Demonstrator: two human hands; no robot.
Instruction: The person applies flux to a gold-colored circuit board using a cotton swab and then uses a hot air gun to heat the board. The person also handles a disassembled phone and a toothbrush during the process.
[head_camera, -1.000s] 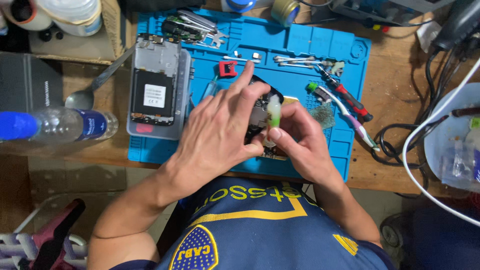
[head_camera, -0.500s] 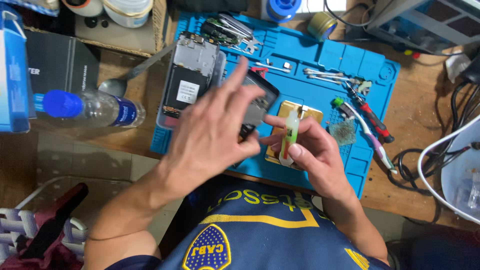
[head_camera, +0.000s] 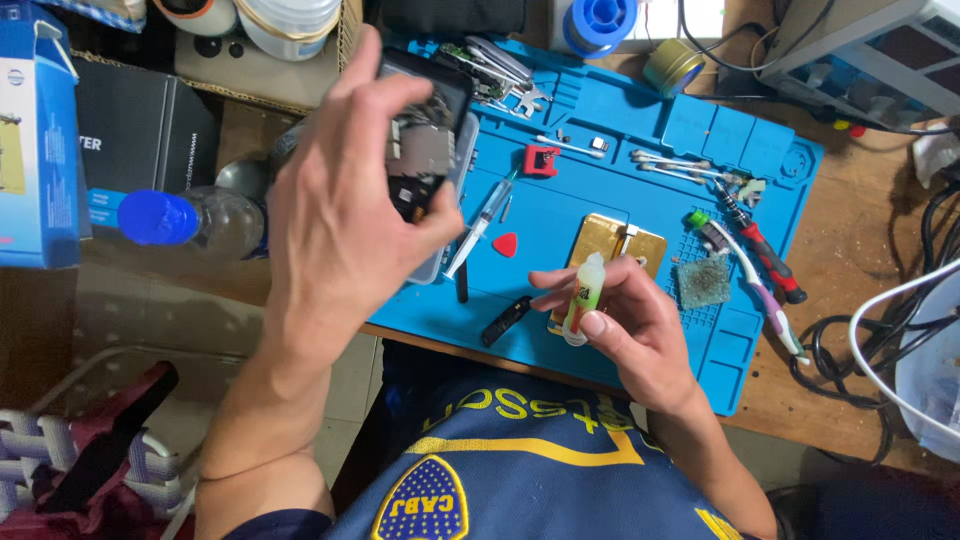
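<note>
Head view, looking down at 2 hands working over a blue repair mat (head_camera: 640, 130) on a wooden tabletop (head_camera: 860, 230).

1. Left hand (head_camera: 340, 220): raised at 10 o'clock of the mat, fingers closed around an opened dark phone (head_camera: 425, 140) with its internal parts facing the camera. The phone is held clear of the mat, tilted.
2. Right hand (head_camera: 630, 320): at 6 o'clock of the mat, thumb and fingers clamped on a small pale squeeze bottle (head_camera: 582, 295) with a green label, nozzle pointing up toward 12 o'clock. The hands are well apart.
3. On the mat: a syringe (head_camera: 480, 225) and a red pick (head_camera: 506, 244) near centre, a gold-coloured plate (head_camera: 610, 245) just behind the bottle, a dark tool (head_camera: 505, 320) at 7 o'clock, a toothbrush (head_camera: 765, 295) and a red-handled screwdriver (head_camera: 765, 255) at 3 o'clock. A water bottle with a blue cap (head_camera: 185, 218) lies at 9 o'clock, off the mat.

Risks, judged from this position:
- The phone is gripped by 1 hand only; a loosened grip could drop it onto the syringe or the tabletop edge.
- Pressure on the soft bottle could release too much fluid, and excess could reach the exposed components.
- The water bottle lies close to open electronics; a knock from the left forearm could roll it.
</note>
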